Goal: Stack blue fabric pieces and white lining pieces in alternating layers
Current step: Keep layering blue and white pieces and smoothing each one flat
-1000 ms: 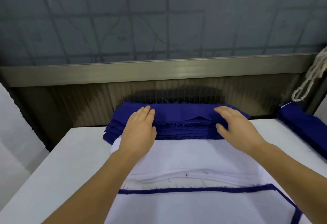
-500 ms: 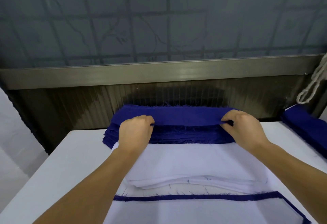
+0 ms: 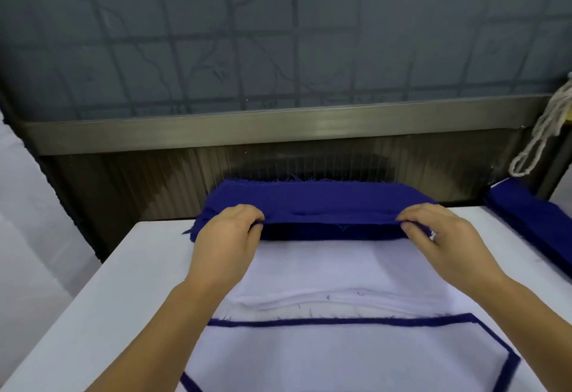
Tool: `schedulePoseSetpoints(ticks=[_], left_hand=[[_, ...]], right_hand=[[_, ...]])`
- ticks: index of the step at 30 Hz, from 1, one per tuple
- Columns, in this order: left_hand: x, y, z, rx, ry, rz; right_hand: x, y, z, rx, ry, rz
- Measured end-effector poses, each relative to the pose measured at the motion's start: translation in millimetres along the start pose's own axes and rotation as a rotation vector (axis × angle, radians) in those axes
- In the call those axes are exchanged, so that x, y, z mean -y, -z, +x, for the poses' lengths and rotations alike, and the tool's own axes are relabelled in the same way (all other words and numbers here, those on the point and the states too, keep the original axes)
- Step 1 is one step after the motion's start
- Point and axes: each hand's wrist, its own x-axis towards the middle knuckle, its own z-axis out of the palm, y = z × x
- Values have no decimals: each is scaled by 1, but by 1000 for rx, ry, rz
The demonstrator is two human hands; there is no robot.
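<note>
- A fabric pile (image 3: pixel 315 205) lay at the far edge of the surface (image 3: pixel 123 283).
- Lining pieces (image 3: pixel 337 271) lay before it.
- Another pile (image 3: pixel 532 215) sat far right.
- A cord (image 3: pixel 538 140) hung behind that.

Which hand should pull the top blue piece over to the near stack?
Neither alone. The left hand and right hand each pinch an end of the top blue piece, so both should carry it together.

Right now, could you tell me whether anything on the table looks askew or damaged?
Nothing looks damaged. The blue fabric pile has frayed, uneven edges, most ragged at its left corner beside the left hand. Both hands, the right hand included, pinch its top piece.
</note>
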Motion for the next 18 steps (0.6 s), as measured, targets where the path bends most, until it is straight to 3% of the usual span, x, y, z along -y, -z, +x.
schedulePoseSetpoints(ticks=[3,9,12,15,18], left_hand=[[-13,24,-43,32,-54,84],[-5,42,-89,562,5,-59],[-1,30,-91,781,68,-98],[7,20,-94,883,105,-165],[13,28,-88,864,156,-173]], right_hand=[[11,21,-40,129,-13,85],[6,35,-79,474,-180,312],[-5,21,-86,620,-244,229],[-10,11,-90,679,-256,162],[-7,13,-87,576,-260,192]])
